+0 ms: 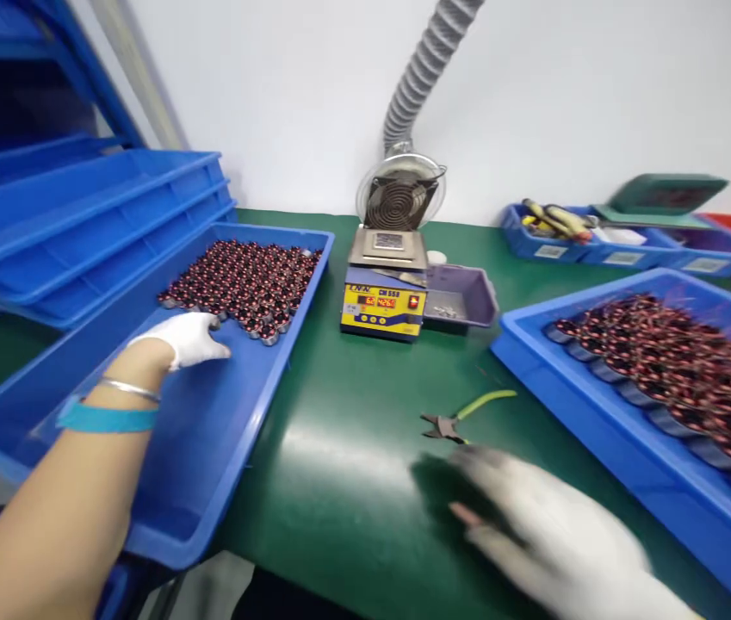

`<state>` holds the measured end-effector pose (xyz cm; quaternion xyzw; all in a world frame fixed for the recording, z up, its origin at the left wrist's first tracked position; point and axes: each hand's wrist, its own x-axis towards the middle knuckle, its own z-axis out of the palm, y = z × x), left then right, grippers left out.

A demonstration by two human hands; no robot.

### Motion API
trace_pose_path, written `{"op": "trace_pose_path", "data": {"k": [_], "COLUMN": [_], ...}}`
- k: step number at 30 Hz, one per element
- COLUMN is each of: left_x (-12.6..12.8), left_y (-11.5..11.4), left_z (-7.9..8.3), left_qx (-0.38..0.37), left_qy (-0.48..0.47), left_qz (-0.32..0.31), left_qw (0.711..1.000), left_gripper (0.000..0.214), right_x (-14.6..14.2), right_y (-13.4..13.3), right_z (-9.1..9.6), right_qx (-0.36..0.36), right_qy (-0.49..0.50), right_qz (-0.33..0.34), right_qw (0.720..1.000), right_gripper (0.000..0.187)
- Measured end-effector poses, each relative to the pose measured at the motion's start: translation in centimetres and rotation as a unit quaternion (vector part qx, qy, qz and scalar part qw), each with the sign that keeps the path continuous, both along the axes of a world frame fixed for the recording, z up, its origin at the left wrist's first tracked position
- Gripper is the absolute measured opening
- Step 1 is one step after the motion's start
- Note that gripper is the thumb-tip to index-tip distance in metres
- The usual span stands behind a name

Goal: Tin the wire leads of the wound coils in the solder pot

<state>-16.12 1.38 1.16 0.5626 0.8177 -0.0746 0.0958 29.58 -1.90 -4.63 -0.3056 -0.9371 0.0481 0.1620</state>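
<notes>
My left hand [189,338], in a white glove, reaches into a long blue tray [262,422]. Its thumb and fingers are apart, beside the near edge of many small round parts [245,280] with black and copper-red tops. No held part shows in it. My right hand [552,517], also gloved and blurred by motion, is over the green table at the lower right. A gap shows between its thumb and fingers, with nothing visible there. Just beyond its fingertips lie cutting pliers [446,425] with a yellow-green handle.
A yellow and blue solder pot [382,301] with a lit display stands mid-table, before a fan on a grey duct [426,69]. Beside it is a purple bin [465,293]. Another blue tray [552,387] of wired parts is at right, stacked trays [94,215] at left.
</notes>
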Motion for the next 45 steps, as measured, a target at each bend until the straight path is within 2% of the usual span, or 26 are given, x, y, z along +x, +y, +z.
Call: {"op": "trace_pose_path", "data": {"k": [3, 5, 7, 10, 16, 21, 23, 26, 28, 30, 32, 34, 38, 40, 42, 45], "left_x": [1.8, 2.9, 3.5, 3.7, 3.9, 4.8, 6.4, 10.6, 13.7, 16.0, 17.1, 17.0, 15.9, 15.8, 16.0, 16.4], "left_y": [1.0, 1.5, 1.9, 2.2, 2.2, 1.1, 0.4, -0.5, -1.1, -1.5, -1.8, -1.8, -1.5, -1.3, -1.2, -1.2], "left_z": [-1.6, -2.4, -2.8, -3.1, -2.7, -0.1, 1.2, 2.4, 2.4, 2.1, 1.7, 1.6, 1.5, 1.3, 0.9, 0.1], "left_qx": [0.026, 0.047, 0.063, 0.079, 0.068, 0.101, 0.154, 0.263, 0.283, 0.258, 0.223, 0.21, 0.16, 0.125, 0.134, 0.16], "left_qy": [-0.002, 0.01, 0.031, 0.051, 0.015, -0.03, -0.051, -0.156, -0.221, -0.237, -0.247, -0.292, -0.48, -0.534, -0.548, -0.562], "left_qz": [-0.008, -0.006, 0.006, 0.028, 0.023, 0.038, 0.052, 0.046, 0.033, 0.028, 0.018, 0.008, 0.036, 0.056, 0.076, 0.089], "left_qw": [1.0, 0.999, 0.998, 0.995, 0.997, 0.994, 0.985, 0.951, 0.933, 0.936, 0.943, 0.933, 0.861, 0.834, 0.822, 0.806], "left_gripper": [0.056, 0.056, 0.053, 0.044, 0.025, 0.03, 0.035, 0.04, 0.04, 0.039, 0.04, 0.042, 0.054, 0.054, 0.046, 0.038], "right_x": [-9.2, -12.8, -14.5, -14.5, -12.3, -12.6, -13.1, -14.4, -15.5, -16.3, -16.6, -16.3, -15.0, -14.5, -14.3, -14.3], "right_y": [0.9, 1.7, 2.3, 2.7, 3.0, 2.9, 2.8, 2.9, 3.3, 4.0, 4.7, 5.3, 5.9, 6.0, 6.1, 6.0], "right_z": [0.5, 0.0, -0.8, -1.9, -2.4, -2.2, -1.5, 0.2, 1.0, 1.2, 1.0, 0.7, 0.9, 1.4, 1.8, 2.0], "right_qx": [-0.045, -0.062, -0.077, -0.101, -0.121, -0.18, -0.209, -0.233, -0.237, -0.24, -0.276, -0.359, -0.559, -0.618, -0.643, -0.641], "right_qy": [-0.002, -0.015, -0.015, -0.006, 0.037, 0.135, 0.206, 0.321, 0.376, 0.402, 0.42, 0.452, 0.466, 0.44, 0.408, 0.364], "right_qz": [0.161, 0.217, 0.249, 0.259, 0.174, 0.136, 0.075, -0.033, -0.06, -0.076, -0.09, -0.089, -0.05, -0.034, -0.028, -0.024], "right_qw": [0.986, 0.974, 0.965, 0.961, 0.977, 0.965, 0.953, 0.917, 0.894, 0.88, 0.86, 0.812, 0.684, 0.651, 0.647, 0.675], "right_gripper": [0.028, 0.031, 0.034, 0.035, 0.033, 0.033, 0.04, 0.064, 0.072, 0.057, 0.039, 0.035, 0.049, 0.054, 0.055, 0.051]}}
